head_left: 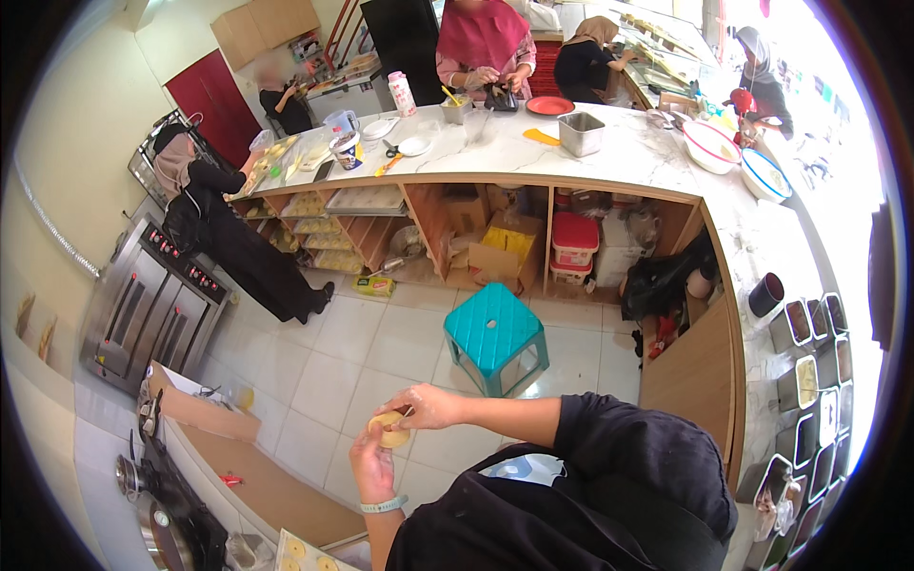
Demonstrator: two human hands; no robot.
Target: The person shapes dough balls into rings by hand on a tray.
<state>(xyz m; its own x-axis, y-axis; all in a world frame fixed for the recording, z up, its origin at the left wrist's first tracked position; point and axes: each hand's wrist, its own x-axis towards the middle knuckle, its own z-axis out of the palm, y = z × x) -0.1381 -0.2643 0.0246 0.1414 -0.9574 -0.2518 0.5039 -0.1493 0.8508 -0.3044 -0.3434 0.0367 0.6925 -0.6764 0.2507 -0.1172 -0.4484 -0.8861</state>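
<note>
Holding a small pale round of dough (391, 430) above the white tiled floor (333, 371), we have our left hand (373, 463) cupped under it, fingers curled up around its lower edge. Our right hand (426, 406) comes across from the right, its fingers pinched together on the top edge of the dough. A light wristband (385, 504) sits on our left wrist, and our dark sleeve (624, 447) covers the right upper arm.

Just beyond our hands stands a teal plastic stool (495, 335) on the floor. Behind it runs a curved marble tabletop (628, 152) with open wooden shelves beneath, carrying a steel tub (581, 133), a red plate (549, 106) and two wide bowls (738, 162) towards the right. A person in a red headscarf (481, 43) works at the far side of it. To the left, another person in black (233, 238) leans by trays of pastry, near a steel oven (152, 305). At the lower edge lies a tray of small round pieces (309, 554), well apart from our hands.
</note>
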